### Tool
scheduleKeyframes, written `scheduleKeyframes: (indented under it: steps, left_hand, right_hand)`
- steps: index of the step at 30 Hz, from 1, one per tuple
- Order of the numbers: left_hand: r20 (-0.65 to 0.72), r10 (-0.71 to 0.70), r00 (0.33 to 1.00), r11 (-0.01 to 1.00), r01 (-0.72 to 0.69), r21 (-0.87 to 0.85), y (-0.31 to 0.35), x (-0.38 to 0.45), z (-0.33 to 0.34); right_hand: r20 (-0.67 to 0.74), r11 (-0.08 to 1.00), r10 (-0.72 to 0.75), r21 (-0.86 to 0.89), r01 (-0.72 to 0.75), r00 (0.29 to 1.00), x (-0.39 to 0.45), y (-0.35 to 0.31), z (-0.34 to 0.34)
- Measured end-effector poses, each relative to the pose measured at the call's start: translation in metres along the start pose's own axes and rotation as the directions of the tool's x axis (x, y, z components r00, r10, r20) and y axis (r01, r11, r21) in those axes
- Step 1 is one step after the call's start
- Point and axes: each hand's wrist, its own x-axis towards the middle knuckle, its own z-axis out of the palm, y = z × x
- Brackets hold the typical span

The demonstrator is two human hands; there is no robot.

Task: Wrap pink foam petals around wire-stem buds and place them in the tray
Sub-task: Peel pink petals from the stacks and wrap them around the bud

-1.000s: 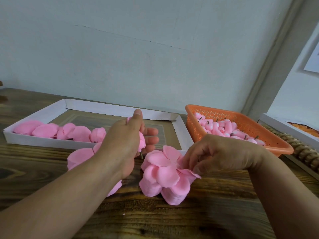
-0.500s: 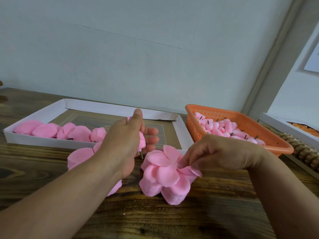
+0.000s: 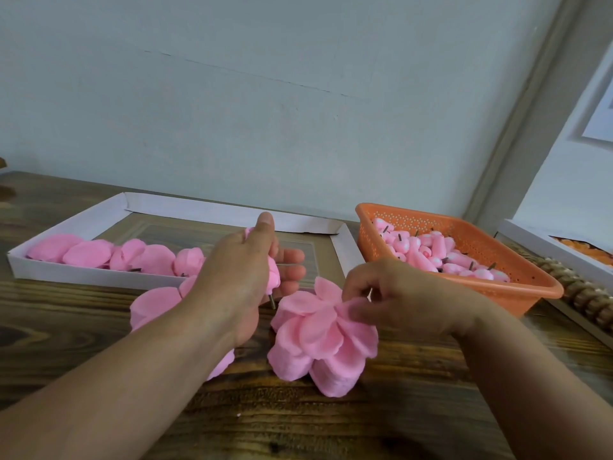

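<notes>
A: Where's the bud?
B: In the left hand (image 3: 232,287), fingers curled round the pink foam bud (image 3: 272,277), its wire stem poking out below, over the wooden desk (image 3: 414,410).
A: And the right grip?
B: The right hand (image 3: 401,297) pinches one petal at the edge of the loose petal pile (image 3: 318,336) on the desk.
A: The tray?
B: The white cardboard tray (image 3: 99,277) behind holds finished flowers (image 3: 132,257); the orange basket (image 3: 517,277) of buds stands beside it.

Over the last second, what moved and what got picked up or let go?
Little changed. The right hand kept its fingers on the petal pile and has lifted the edge of the top petal slightly. The left hand still holds the bud in place. Tray and basket unmoved.
</notes>
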Motion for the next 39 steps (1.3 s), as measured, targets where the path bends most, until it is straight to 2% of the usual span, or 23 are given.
scheduleKeyframes:
  steps: [5, 10, 13, 15, 18, 20, 22, 25, 29, 31, 34, 39]
  left_hand:
    - [0.008, -0.010, 1.000, 1.000, 0.010, 0.015, 0.000, 0.000, 0.000]
    - [0.024, 0.007, 1.000, 0.999, -0.008, 0.054, 0.003, -0.006, 0.001]
    - [0.130, -0.024, 0.991, 0.998, 0.016, 0.062, 0.006, -0.013, 0.002]
    - [0.244, -0.097, 0.965, 0.995, 0.094, 0.024, 0.008, -0.019, 0.002]
    - [0.419, -0.204, 0.885, 0.974, 0.228, -0.007, 0.005, -0.027, 0.005]
    - [0.448, -0.232, 0.863, 0.966, 0.258, 0.002, -0.001, -0.029, 0.006]
    - [0.416, -0.208, 0.885, 0.971, 0.237, -0.019, -0.006, -0.028, 0.007]
    - [0.345, -0.144, 0.928, 0.982, 0.176, -0.065, -0.008, -0.023, 0.007]
    - [0.333, -0.109, 0.937, 0.964, 0.181, -0.196, -0.003, -0.019, 0.006]
    - [0.356, -0.097, 0.930, 0.948, 0.195, -0.253, -0.002, -0.020, 0.007]
    - [0.345, -0.099, 0.933, 0.920, 0.217, -0.325, 0.000, -0.023, 0.010]
    - [0.361, -0.220, 0.906, 0.798, 0.380, -0.468, 0.000, -0.028, 0.016]
  right_hand:
    - [-0.267, 0.943, 0.141, 0.329, -0.048, 0.953, 0.005, 0.007, 0.002]
    - [-0.429, 0.820, 0.330, 0.571, -0.031, 0.841, 0.013, 0.012, 0.008]
    - [-0.468, 0.697, 0.460, 0.717, 0.021, 0.754, 0.016, 0.015, 0.010]
    - [-0.515, 0.667, 0.505, 0.742, 0.066, 0.692, 0.016, 0.015, 0.008]
    - [-0.638, 0.766, 0.471, 0.639, 0.077, 0.610, 0.015, 0.011, 0.006]
    - [-0.718, 0.876, 0.383, 0.482, 0.018, 0.582, 0.015, 0.004, 0.007]
    - [-0.743, 0.946, 0.253, 0.324, 0.003, 0.619, 0.013, -0.005, 0.009]
    - [-0.680, 0.985, 0.087, 0.168, 0.040, 0.728, 0.009, -0.023, 0.015]
    - [-0.604, 0.997, -0.071, -0.059, 0.045, 0.794, 0.005, -0.031, 0.019]
    - [-0.580, 0.981, -0.146, -0.188, 0.043, 0.801, 0.004, -0.034, 0.022]
    - [-0.596, 0.939, -0.266, -0.337, 0.065, 0.758, 0.009, -0.040, 0.031]
    - [-0.642, 0.851, -0.469, -0.512, 0.117, 0.606, 0.011, -0.040, 0.037]
